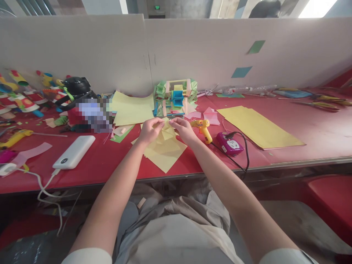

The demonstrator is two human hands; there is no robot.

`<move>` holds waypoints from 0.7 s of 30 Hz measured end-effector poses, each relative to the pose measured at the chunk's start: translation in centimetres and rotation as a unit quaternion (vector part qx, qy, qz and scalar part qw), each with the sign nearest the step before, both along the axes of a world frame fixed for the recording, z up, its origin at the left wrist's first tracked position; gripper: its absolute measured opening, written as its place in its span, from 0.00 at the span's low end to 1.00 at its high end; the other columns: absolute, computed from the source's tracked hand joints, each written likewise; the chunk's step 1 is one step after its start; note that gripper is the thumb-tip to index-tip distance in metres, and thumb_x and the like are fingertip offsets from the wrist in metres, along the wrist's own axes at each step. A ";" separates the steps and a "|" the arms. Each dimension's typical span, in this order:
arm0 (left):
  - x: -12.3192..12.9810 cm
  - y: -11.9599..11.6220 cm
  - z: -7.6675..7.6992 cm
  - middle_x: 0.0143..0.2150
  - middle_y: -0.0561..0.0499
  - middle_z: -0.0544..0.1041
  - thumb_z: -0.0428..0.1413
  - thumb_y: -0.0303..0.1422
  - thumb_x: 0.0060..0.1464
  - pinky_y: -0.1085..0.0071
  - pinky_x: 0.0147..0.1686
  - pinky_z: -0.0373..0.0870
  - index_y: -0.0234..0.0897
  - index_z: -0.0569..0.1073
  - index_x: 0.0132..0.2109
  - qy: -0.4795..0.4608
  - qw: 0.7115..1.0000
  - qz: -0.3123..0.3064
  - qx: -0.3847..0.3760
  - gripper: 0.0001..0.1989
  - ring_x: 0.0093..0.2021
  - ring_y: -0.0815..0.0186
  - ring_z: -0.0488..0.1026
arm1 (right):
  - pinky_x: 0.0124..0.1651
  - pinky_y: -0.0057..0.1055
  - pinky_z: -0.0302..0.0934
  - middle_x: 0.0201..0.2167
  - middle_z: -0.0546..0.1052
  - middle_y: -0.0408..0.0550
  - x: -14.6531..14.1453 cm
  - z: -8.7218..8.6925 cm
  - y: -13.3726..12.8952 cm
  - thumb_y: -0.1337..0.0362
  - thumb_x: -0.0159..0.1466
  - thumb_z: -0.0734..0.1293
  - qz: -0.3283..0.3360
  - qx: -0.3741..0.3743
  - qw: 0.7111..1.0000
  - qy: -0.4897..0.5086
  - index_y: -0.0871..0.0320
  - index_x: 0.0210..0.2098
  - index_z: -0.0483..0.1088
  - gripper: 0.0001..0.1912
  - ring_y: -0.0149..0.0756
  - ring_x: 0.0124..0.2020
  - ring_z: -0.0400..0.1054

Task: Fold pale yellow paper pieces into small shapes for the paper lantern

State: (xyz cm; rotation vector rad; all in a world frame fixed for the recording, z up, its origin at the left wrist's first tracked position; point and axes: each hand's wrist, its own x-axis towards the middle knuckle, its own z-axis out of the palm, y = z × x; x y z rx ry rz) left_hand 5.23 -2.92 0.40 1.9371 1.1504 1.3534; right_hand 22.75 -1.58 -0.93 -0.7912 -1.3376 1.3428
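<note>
**Folded yellow paper [167, 132] pinched by both hands at the middle of the surface [101, 163]**

The paper sits just above the yellow sheets [166, 158] at the near edge, directly in front of the person. The left hand [151, 130] has its fingers brought together on the paper's left side; the right hand [183, 129] does likewise on the right, so both sets of fingers are closed on it with only a small gap between the hands. Fine creases are too small to read.

The work in hand looks like folding or shaping. To do it well, I would keep both pinches light and level, line up the edges before pressing, and run a fingertip along each crease; thin paper probably dents or tears if pulled from both sides. Resting it on the sheets beneath would steady it.

Beyond the fingers stands a paper-and-stick model [178, 98]. The yellow glue gun [205, 132] lies just beside the right hand, near a purple power socket [232, 144]; its nozzle is best kept away from the wrist.

As for containers, a clear plastic bottle [247, 89] lies on its side by the partition [82, 44], its contents impossible to make out. At the left, a black-lidded container [77, 87] stands behind a blurred patch; what it holds is hidden.
</note>
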 end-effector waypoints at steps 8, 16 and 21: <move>-0.5 0.2 -0.1 0.42 0.46 0.81 0.56 0.38 0.56 0.63 0.49 0.69 0.36 0.79 0.41 0.027 0.999 -0.030 -0.030 0.12 0.45 0.58 0.76 | 0.32 0.28 0.57 0.25 0.69 0.41 0.1 -0.5 0.3 0.48 0.52 0.75 0.007 0.017 1.000 -0.020 0.58 0.28 0.71 0.20 0.27 0.27 0.61; -0.7 0.4 -0.2 0.50 0.46 0.80 0.54 0.33 0.54 0.60 0.53 0.68 0.36 0.79 0.48 0.006 0.995 -0.055 -0.084 0.16 0.51 0.55 0.74 | 0.30 0.29 0.56 0.25 0.72 0.43 0.2 -0.9 0.6 0.45 0.51 0.75 -0.024 0.015 0.999 -0.024 0.58 0.28 0.72 0.22 0.29 0.26 0.62; -0.8 0.4 -0.4 0.49 0.46 0.80 0.53 0.33 0.54 0.58 0.55 0.67 0.37 0.79 0.49 -0.005 0.993 -0.063 -0.095 0.17 0.52 0.55 0.74 | 0.28 0.28 0.53 0.24 0.70 0.42 0.1 -0.7 0.4 0.46 0.51 0.75 -0.033 0.020 0.999 -0.026 0.58 0.27 0.72 0.21 0.27 0.24 0.59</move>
